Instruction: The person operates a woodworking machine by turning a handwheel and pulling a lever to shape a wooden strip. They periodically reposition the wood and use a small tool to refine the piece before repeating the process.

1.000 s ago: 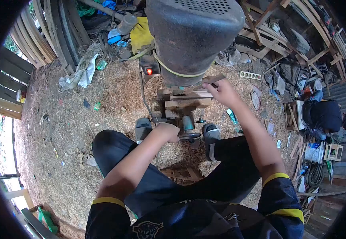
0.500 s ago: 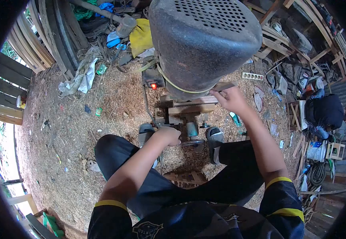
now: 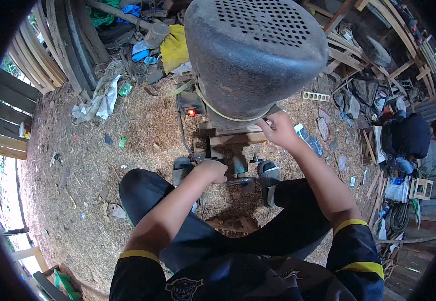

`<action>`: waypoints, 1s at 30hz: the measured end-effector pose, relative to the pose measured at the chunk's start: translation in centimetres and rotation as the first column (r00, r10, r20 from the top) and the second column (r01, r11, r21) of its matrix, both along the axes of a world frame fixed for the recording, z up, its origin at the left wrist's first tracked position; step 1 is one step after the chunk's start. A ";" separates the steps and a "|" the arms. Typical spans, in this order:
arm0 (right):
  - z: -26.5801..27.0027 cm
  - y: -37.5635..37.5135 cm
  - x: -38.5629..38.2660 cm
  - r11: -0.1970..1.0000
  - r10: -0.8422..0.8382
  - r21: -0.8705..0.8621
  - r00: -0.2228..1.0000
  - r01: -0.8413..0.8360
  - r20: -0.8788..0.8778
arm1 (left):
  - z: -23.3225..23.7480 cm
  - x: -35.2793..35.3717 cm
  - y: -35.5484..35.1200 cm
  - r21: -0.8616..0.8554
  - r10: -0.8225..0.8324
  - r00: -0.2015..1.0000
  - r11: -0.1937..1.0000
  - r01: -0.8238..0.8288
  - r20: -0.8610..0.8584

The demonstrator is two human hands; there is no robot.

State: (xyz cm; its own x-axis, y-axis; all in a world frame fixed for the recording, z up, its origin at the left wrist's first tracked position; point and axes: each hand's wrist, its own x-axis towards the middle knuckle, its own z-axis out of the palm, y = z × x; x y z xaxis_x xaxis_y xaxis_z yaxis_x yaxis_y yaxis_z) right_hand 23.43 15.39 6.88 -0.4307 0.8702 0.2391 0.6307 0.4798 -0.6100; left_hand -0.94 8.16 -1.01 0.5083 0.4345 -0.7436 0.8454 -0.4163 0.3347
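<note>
1. Two bare hands are at work on a small machine on the ground, at 12 o'clock from me.
2. My left hand [image 3: 212, 169] is curled up tight like a fist, touching a round metal wheel [image 3: 241, 179] low on the machine. I cannot tell what is inside the fist.
3. My right hand [image 3: 278, 129] has its fingers bent shut on the end of a thin wood strip [image 3: 273, 111]. The strip sits just under the big grey motor cover [image 3: 255, 55], at 1 o'clock from the left hand.
4. Wooden blocks [image 3: 238, 136] lie between the two hands, and a little red light [image 3: 192, 113] glows at 11 o'clock from them.
5. My two sandals, one at [image 3: 181, 168] and one at [image 3: 269, 175], rest on each side of the wheel.
6. The sawdust floor [image 3: 77, 165] is soft, yellow-brown and messy, with small scraps all over it.
7. A white rag [image 3: 100, 100] and a yellow cloth [image 3: 175, 47] lie at 11 o'clock.
8. Dark planks [image 3: 12, 115] lean at 9 o'clock.
9. Another person [image 3: 408, 140] in dark clothes sits well apart at 3 o'clock, with wooden frames and junk all around.
</note>
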 end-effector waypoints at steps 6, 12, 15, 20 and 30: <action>1.3 0.4 0.9 0.997 0.040 0.069 0.998 -0.037 -0.052 | -0.6 -0.6 -0.1 0.036 -0.014 1.000 0.999 0.014 0.023; -0.5 -0.5 0.0 0.989 -0.047 -0.144 0.981 0.020 -0.189 | 0.0 -0.3 -0.4 -0.006 -0.044 0.998 0.999 0.044 -0.045; -0.5 -0.3 0.5 0.999 -0.033 -0.044 0.985 0.026 -0.168 | 0.2 -0.5 -0.8 0.021 -0.013 1.000 1.000 0.014 -0.020; -3.4 -0.9 0.0 0.962 -0.081 -0.271 0.912 -0.034 -0.403 | -0.4 -0.7 -1.3 0.019 -0.015 1.000 1.000 0.015 -0.024; -4.9 -0.1 0.6 0.989 -0.084 -0.142 0.957 0.045 -0.279 | -0.5 -0.4 -1.9 -0.003 -0.044 0.996 0.999 0.044 -0.080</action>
State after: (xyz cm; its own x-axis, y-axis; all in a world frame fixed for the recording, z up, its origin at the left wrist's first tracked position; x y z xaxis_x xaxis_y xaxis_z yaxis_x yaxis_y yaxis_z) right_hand 24.03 15.25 1.94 -0.3040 0.9261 0.2234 0.4494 0.3462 -0.8235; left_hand -1.31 6.22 -1.55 0.4657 0.4122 -0.7831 0.8503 -0.4537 0.2669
